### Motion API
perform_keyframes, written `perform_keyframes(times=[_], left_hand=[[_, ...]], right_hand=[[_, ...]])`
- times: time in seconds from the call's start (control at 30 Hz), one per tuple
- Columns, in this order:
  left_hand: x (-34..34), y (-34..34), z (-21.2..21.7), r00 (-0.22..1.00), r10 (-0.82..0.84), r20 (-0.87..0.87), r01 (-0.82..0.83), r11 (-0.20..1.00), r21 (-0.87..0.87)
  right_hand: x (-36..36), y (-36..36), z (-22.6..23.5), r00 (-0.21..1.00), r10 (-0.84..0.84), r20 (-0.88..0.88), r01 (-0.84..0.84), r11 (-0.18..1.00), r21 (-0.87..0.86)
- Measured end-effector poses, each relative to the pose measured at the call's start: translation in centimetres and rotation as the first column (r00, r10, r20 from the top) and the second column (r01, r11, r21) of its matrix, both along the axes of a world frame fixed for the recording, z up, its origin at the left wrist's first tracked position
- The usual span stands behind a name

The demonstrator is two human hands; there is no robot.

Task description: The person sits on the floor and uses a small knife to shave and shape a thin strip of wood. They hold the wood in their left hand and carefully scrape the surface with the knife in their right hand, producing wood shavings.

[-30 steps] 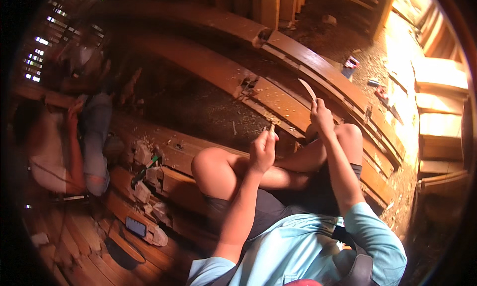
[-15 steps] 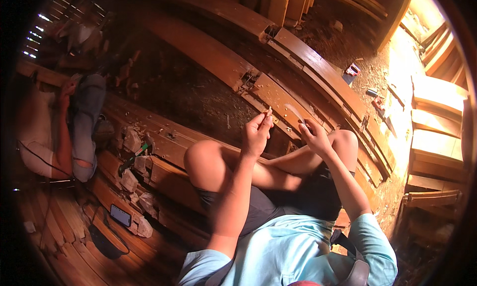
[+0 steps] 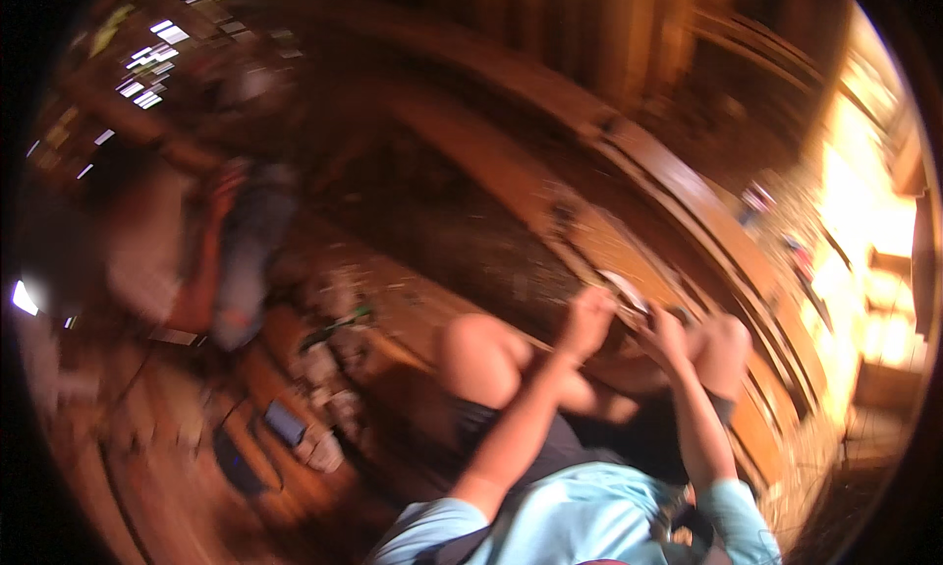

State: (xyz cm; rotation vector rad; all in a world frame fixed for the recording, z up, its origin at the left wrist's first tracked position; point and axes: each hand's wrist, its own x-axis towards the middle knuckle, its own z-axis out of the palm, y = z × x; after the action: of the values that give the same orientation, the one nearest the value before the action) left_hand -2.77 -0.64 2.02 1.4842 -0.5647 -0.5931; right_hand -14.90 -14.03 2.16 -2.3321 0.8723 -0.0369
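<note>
Both hands are in front of my crossed legs, close together. My right hand (image 3: 664, 335) is closed round a knife, whose pale curved blade (image 3: 625, 291) points up and left toward the other hand. My left hand (image 3: 591, 315) is closed in a pinch beside the blade. A small piece of light wood showed in those fingers earlier; now blur and the fingers mostly hide it. I cannot tell whether the blade touches the wood.
Long wooden beams (image 3: 678, 172) run diagonally past my knees. On the left another person sits with bent legs (image 3: 250, 255). Near them lie a phone (image 3: 284, 423), a green-handled tool (image 3: 351, 317) and rough wood blocks (image 3: 322, 364). Sunlit boards (image 3: 889, 398) stand at the right.
My hands have come closer together, bringing the knife blade up beside the left fingers. The whole view has shifted, so everything sits further right and lower, and it is blurred.
</note>
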Motion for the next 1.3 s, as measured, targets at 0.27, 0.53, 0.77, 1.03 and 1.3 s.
perform_keyframes(times=[0.27, 0.53, 0.77, 1.03, 1.3], left_hand=[[0.3, 0.3, -2.8, 0.949, -0.016, 0.315, -0.073, 0.960, 0.269], [-0.5, 1.2, -3.3, 0.927, 0.017, 0.376, -0.145, 0.938, 0.316], [-0.3, 0.7, -4.6, 0.907, -0.218, 0.360, 0.043, 0.899, 0.436], [-1.6, -0.7, -4.1, 0.908, -0.357, 0.219, 0.176, 0.800, 0.574], [-1.4, 0.5, -7.3, 0.929, -0.289, 0.231, 0.155, 0.870, 0.468]], right_hand=[[0.4, 1.4, -2.9, 0.992, -0.059, 0.111, 0.070, 0.993, -0.098], [0.2, -0.4, -8.3, 0.973, 0.082, 0.217, -0.059, 0.992, -0.108], [1.5, -0.8, -3.8, 0.938, -0.336, 0.087, 0.185, 0.695, 0.695], [0.5, -2.4, -6.2, 0.937, -0.312, 0.158, 0.149, 0.764, 0.628], [1.4, -0.7, -7.4, 0.962, -0.160, 0.222, -0.030, 0.744, 0.668]])
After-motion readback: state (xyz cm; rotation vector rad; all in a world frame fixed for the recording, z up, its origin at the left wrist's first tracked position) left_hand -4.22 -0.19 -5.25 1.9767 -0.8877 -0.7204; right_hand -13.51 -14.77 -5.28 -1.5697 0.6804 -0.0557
